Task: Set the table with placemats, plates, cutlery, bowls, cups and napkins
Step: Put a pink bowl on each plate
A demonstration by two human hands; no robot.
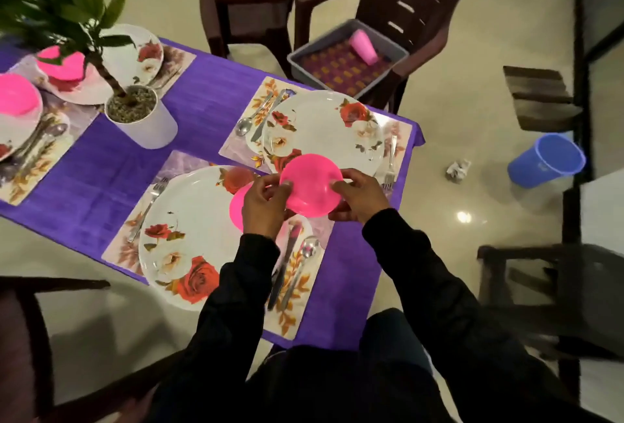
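Both my hands hold a pink bowl (309, 186) above the table. My left hand (265, 208) grips its left rim and my right hand (359, 198) grips its right rim. A second pink bowl (237, 208) shows under my left hand, at the right edge of the near rose plate (189, 220). Beyond the bowl lies the far rose plate (324, 129) on its placemat (401, 132). A fork (148, 210) lies left of the near plate, a knife (285, 260) and spoon (304, 260) to its right.
A potted plant (135, 112) stands mid-table on the purple cloth (196, 112). Two more settings with pink bowls (17, 95) sit at the left. A grey tray (347, 58) with a pink cup (363, 46) rests on a brown chair. A blue bucket (547, 159) stands on the floor.
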